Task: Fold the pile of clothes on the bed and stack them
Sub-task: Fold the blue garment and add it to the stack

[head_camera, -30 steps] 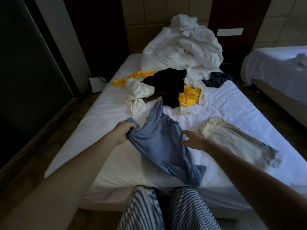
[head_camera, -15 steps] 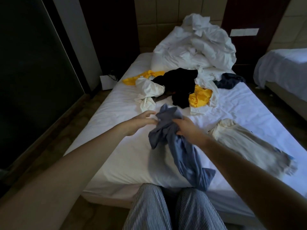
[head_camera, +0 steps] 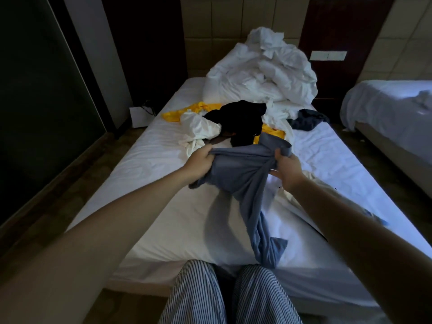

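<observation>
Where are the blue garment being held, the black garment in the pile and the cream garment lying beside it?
blue garment (head_camera: 243,174), head view, on its stretched middle between the hands.
black garment (head_camera: 243,120), head view, on its bunched centre.
cream garment (head_camera: 288,195), head view, on the part showing left of the right forearm.

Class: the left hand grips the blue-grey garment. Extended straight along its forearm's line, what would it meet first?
Probably the crumpled white cloth in the pile just beyond the left hand, before the black garment; depth is uncertain.
</observation>
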Tool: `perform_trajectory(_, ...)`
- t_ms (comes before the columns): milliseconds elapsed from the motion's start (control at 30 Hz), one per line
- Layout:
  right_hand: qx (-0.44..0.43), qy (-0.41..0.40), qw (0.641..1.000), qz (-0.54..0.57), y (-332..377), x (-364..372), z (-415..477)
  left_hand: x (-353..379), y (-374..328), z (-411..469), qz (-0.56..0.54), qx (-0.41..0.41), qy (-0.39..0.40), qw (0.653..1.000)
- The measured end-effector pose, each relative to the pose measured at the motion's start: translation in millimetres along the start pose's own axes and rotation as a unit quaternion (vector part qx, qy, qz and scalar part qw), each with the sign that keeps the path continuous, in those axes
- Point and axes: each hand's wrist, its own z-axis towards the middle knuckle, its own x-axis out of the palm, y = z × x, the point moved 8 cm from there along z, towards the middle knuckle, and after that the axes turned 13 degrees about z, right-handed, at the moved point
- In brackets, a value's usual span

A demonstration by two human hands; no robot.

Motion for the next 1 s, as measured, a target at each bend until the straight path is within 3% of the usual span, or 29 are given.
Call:
perform_trajectory(100,-0.025,-0.022,0.995,-0.099,6,-6,8,-5,-38,10,-0.002,0.033,0.03,0.999)
perform_trajectory(167,-0.105,-0.009,0.97,-0.219,24,4,8,2,-51,17,0.052,0.056,0.071,0.995)
perform_trajectory(233,-0.243,0.095,0.894,-0.366,44,40,-6,9,-60,19,0.073,0.06,0.103,0.99)
perform_trajectory(267,-0.265,0.172,0.853,-0.416,40,59,-14,14,-63,18,0.063,0.053,0.118,0.99)
perform_trajectory(300,-0.229,0.247,0.832,-0.441,29,71,-21,19,-65,17,0.044,0.045,0.132,0.989)
perform_trajectory(367,-0.116,0.328,0.843,-0.411,5,78,-26,28,-69,12,0.012,0.023,0.163,0.986)
perform_trajectory(400,-0.097,0.32,0.852,-0.404,2,75,-25,32,-70,10,0.002,0.018,0.178,0.984)
perform_trajectory(500,-0.124,0.291,0.825,-0.468,4,69,-27,40,-64,1,-0.026,0.022,0.24,0.97)
perform_trajectory(633,-0.104,0.221,0.901,-0.359,23,49,-23,56,-58,-27,-0.059,0.064,0.357,0.93)
perform_trajectory(700,-0.094,0.186,0.924,-0.321,32,39,-22,65,-67,-29,-0.071,0.085,0.305,0.946)
perform_trajectory(767,-0.102,0.156,0.925,-0.332,37,30,-18,69,-74,-14,-0.062,0.08,0.188,0.977)
perform_trajectory(833,-0.131,0.137,0.889,-0.416,40,20,-9,69,-77,1,-0.025,0.052,0.11,0.992)
perform_trajectory(900,-0.139,0.157,0.818,-0.535,38,15,-5,71,-77,13,0.02,0.033,0.099,0.994)
perform_trajectory(967,-0.144,0.244,0.778,-0.56,30,24,-14,72,-84,13,-0.003,0.034,0.122,0.992)
perform_trajectory(1000,-0.133,0.294,0.785,-0.529,24,32,-23,74,-88,10,-0.036,0.031,0.142,0.989)
